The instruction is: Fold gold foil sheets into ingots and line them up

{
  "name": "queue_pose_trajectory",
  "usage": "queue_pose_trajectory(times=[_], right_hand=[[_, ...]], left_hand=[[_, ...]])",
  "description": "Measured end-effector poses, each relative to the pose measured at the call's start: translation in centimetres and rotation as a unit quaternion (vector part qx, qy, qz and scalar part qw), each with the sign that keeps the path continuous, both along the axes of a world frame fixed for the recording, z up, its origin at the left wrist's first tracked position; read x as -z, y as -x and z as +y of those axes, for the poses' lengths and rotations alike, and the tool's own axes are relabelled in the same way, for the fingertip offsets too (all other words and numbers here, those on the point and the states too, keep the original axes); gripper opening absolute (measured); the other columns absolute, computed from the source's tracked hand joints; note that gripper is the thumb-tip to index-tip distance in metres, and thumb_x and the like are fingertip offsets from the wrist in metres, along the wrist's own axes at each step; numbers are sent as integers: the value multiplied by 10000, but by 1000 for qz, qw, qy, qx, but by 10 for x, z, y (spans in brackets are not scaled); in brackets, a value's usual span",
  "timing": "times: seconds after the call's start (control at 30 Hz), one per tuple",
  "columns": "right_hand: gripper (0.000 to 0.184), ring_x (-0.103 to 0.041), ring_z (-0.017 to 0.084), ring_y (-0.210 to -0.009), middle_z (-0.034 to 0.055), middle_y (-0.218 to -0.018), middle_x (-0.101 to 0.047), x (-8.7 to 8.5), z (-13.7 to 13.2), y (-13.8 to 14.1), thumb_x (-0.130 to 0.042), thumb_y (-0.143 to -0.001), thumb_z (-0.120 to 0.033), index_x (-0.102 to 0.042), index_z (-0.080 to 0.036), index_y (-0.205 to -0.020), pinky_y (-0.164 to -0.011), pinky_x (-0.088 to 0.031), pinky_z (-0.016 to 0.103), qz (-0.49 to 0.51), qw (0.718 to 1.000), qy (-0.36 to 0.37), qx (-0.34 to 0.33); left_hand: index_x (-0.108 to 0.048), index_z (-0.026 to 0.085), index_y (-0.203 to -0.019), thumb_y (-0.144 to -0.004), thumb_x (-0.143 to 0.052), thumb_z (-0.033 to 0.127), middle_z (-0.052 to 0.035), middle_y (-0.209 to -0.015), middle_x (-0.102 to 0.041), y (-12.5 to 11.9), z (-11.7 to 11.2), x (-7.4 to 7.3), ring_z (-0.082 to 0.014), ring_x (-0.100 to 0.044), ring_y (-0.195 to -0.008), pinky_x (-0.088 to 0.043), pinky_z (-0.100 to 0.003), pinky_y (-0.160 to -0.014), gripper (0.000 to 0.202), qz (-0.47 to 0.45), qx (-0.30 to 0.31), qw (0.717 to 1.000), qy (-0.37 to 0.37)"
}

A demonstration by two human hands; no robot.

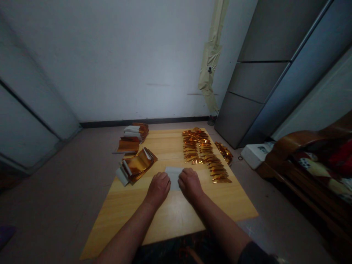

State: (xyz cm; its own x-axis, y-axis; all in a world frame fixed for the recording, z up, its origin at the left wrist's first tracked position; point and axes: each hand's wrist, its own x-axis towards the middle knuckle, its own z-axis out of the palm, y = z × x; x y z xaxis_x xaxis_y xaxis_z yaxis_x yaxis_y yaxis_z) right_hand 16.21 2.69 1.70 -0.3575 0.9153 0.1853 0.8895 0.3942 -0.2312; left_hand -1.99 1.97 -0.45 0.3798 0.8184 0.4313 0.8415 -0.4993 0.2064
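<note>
My left hand and my right hand rest side by side on a pale paper sheet, which lies on a light wooden board. Their curled fingers meet the sheet's edges and hide much of it. To the right, several folded gold foil pieces lie in overlapping rows. A loose gold foil bundle with white-backed edges sits just beyond my left hand. Farther back are a flat gold foil stack and a white-and-gold pile.
The board lies on a beige floor. A grey metal cabinet stands at back right, with a white device on the floor before it. A wooden couch with patterned cloth sits at far right. Beige cloth hangs against the white wall.
</note>
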Motion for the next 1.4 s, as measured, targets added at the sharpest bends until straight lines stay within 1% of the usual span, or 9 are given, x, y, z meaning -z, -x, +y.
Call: queue_pose_trajectory(times=[0.03,0.13,0.27,0.43,0.67,0.8,1.07,1.23,1.4], right_hand=[[126,-474,212,-998,63,-1063,-601,-3,3,2,-552,-891,-283,-641,-210,-943,-794,-320,310,14,1000,-1,15],[332,-441,247,-1102,90,-1192,-568,-11,14,7,-596,-829,-327,-588,-212,-1141,-841,-334,329,27,998,23,56],[373,-456,264,-1088,93,-1141,-594,-21,24,12,-629,-774,-356,-592,-220,-1119,-823,-347,335,-4,992,100,76],[391,-482,254,-1076,83,-1132,-599,-21,30,14,-662,-727,-324,-614,-226,-1102,-818,-346,325,17,987,129,96],[255,-528,196,-987,49,-975,-656,-4,35,14,-562,-748,-135,-681,-213,-959,-796,-343,271,102,988,78,85],[219,-551,177,-913,35,-904,-662,0,32,14,-541,-754,-115,-691,-212,-879,-759,-345,262,103,990,67,75],[223,-516,200,-927,50,-914,-633,-2,23,12,-541,-815,-139,-714,-231,-924,-764,-320,296,51,998,32,17],[196,-476,207,-936,49,-954,-596,-1,6,11,-557,-896,-270,-681,-264,-1048,-771,-284,319,21,999,-12,-30],[215,-465,213,-943,55,-963,-590,0,-1,12,-542,-929,-342,-651,-258,-1093,-789,-270,334,-23,999,-23,-31]], left_hand=[[-628,166,-780,-881,-518,164,-67,-822,-592,0,0,1,-205,-502,-811,-430,-348,-755,150,-3,1,1000,0],[-653,174,-831,-889,-528,186,-64,-841,-600,3,-1,2,-210,-510,-831,-423,-349,-755,138,-4,3,1000,6],[-676,187,-851,-888,-538,189,-61,-850,-607,4,-1,2,-208,-511,-833,-421,-346,-753,143,-7,3,1000,14],[-691,189,-863,-888,-543,196,-60,-848,-605,5,1,7,-204,-511,-838,-431,-343,-760,150,-32,8,999,9],[-707,191,-862,-902,-529,225,-63,-850,-587,6,3,9,-190,-508,-842,-454,-338,-781,185,-72,9,997,9],[-719,204,-848,-889,-542,223,-60,-828,-577,5,2,5,-191,-509,-827,-454,-334,-759,182,-76,-4,997,20],[-696,203,-843,-873,-552,212,-56,-836,-609,5,1,3,-200,-540,-842,-457,-342,-775,147,-76,-9,997,25],[-609,190,-758,-839,-562,172,-46,-794,-594,2,-1,0,-201,-536,-812,-455,-336,-757,95,-62,-39,997,26],[-599,191,-899,-822,-566,150,-44,-848,-574,2,-2,3,-198,-529,-824,-459,-327,-755,93,-76,-54,996,2]])
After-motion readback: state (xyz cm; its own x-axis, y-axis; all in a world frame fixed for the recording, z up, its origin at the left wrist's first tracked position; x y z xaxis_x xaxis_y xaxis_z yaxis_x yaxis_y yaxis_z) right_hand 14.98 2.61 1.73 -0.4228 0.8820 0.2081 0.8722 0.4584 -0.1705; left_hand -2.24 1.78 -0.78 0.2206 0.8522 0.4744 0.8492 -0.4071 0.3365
